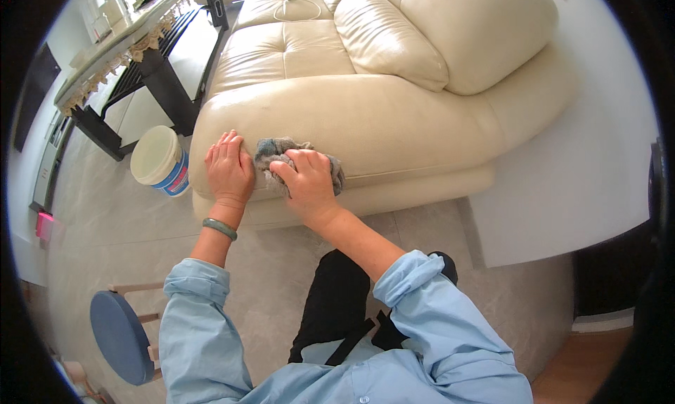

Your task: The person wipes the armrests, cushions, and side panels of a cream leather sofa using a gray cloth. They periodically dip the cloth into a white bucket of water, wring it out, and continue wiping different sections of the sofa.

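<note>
A cream leather sofa (379, 114) stands before me, its padded armrest nearest. My right hand (308, 185) grips a crumpled grey cloth (274, 148) with a bluish patch and presses it on the outer side of the armrest. Just left of the cloth, my left hand (230, 166) rests flat on the armrest near its front end, holding nothing. Its fingers lie close beside one another, not curled. A green bangle circles the left wrist. Part of the cloth is hidden under my right hand.
A white plastic bucket (155, 156) stands on the tiled floor left of the armrest, near a table (95, 69) with a lace-edged cover. A round blue stool (121, 338) is at lower left. The white wall (569, 193) borders the sofa on the right. A cable lies on the seat.
</note>
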`<state>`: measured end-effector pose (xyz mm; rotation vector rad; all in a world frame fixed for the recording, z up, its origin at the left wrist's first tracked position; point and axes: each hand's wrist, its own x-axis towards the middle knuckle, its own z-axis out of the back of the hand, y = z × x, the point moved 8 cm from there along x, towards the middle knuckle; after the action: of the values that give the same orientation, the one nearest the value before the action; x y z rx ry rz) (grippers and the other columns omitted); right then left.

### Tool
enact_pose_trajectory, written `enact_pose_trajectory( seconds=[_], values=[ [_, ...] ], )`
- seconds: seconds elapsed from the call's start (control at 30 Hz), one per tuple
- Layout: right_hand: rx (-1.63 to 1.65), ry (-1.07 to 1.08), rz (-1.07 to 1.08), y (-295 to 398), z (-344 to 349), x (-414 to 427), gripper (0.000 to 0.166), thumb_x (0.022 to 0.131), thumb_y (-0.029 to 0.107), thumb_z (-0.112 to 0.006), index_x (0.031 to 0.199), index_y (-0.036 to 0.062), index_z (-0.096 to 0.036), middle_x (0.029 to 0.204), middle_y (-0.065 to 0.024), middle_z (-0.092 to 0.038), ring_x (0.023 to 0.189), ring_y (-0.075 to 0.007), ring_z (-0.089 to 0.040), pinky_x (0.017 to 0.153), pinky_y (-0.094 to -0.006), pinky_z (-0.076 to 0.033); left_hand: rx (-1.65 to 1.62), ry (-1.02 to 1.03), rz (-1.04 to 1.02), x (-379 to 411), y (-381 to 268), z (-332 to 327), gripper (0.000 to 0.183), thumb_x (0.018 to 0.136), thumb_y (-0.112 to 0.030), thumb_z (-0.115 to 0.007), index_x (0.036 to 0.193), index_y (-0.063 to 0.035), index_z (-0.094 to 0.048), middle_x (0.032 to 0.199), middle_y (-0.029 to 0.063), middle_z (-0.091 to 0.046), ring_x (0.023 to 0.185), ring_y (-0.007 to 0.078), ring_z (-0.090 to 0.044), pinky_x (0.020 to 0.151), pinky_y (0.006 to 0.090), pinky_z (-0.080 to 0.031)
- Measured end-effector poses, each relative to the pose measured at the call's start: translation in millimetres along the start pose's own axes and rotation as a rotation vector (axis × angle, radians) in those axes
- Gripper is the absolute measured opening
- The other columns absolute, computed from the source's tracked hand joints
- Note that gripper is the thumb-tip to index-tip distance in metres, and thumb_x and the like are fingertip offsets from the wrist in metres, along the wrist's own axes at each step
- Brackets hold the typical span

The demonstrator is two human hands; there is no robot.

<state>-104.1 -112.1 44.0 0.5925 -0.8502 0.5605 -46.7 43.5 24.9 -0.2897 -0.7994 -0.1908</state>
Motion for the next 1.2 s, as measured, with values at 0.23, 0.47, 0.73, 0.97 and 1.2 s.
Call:
enact_pose_trajectory(
  seconds=[0.23,0.47,0.73,0.97,1.2],
  values=[
    [-0.310,0.131,-0.042,-107.5,84.3,-11.7,0.032,0.072,0.013,-0.068,0.103,0.0145,-0.058,0.101,-0.0104,-0.058,0.101,-0.0286,-0.054,0.083,-0.0427,-0.041,0.177,-0.018,-0.026,-0.4,23.4,21.7,0.033,0.085,-0.023,-0.051,0.115,-0.0114,-0.057,0.129,0.0092,-0.055,0.123,0.0270,-0.047,0.104,0.0439,-0.029],
    [-0.293,0.217,-0.263,-168.9,114.4,-8.3,0.042,0.069,0.005,-0.070,0.107,0.0134,-0.054,0.108,-0.0105,-0.055,0.105,-0.0299,-0.051,0.086,-0.0434,-0.040,0.023,-0.207,0.106,-17.9,38.7,28.3,0.032,0.081,-0.019,-0.052,0.110,-0.0047,-0.053,0.129,0.0145,-0.052,0.121,0.0336,-0.045,0.102,0.0438,-0.029],
    [0.027,0.440,-0.039,-94.6,-16.3,61.8,0.044,0.069,0.009,-0.070,0.109,0.0152,-0.054,0.109,-0.0113,-0.056,0.106,-0.0328,-0.051,0.086,-0.0448,-0.040,-0.067,-0.256,0.091,-16.4,31.6,27.0,0.020,0.073,-0.011,-0.051,0.092,-0.0038,-0.050,0.116,0.0161,-0.057,0.112,0.0348,-0.051,0.096,0.0443,-0.033],
    [-0.086,0.555,-0.190,-109.7,-165.0,157.1,0.044,0.076,0.022,-0.065,0.118,0.0145,-0.054,0.118,-0.0138,-0.056,0.114,-0.0325,-0.049,0.095,-0.0471,-0.040,-0.104,-0.284,0.123,-8.6,30.7,19.6,0.022,0.073,-0.016,-0.052,0.093,-0.0063,-0.051,0.114,0.0132,-0.056,0.114,0.0324,-0.049,0.100,0.0464,-0.030],
    [0.288,0.767,0.263,-13.0,-80.7,66.3,0.050,0.062,0.009,-0.072,0.109,0.0119,-0.056,0.111,-0.0124,-0.057,0.111,-0.0342,-0.051,0.094,-0.0444,-0.041,-0.100,-0.275,0.173,-28.7,46.8,25.8,0.019,0.074,-0.015,-0.053,0.089,-0.0056,-0.048,0.112,0.0143,-0.056,0.114,0.0314,-0.049,0.100,0.0468,-0.031]
  ],
)
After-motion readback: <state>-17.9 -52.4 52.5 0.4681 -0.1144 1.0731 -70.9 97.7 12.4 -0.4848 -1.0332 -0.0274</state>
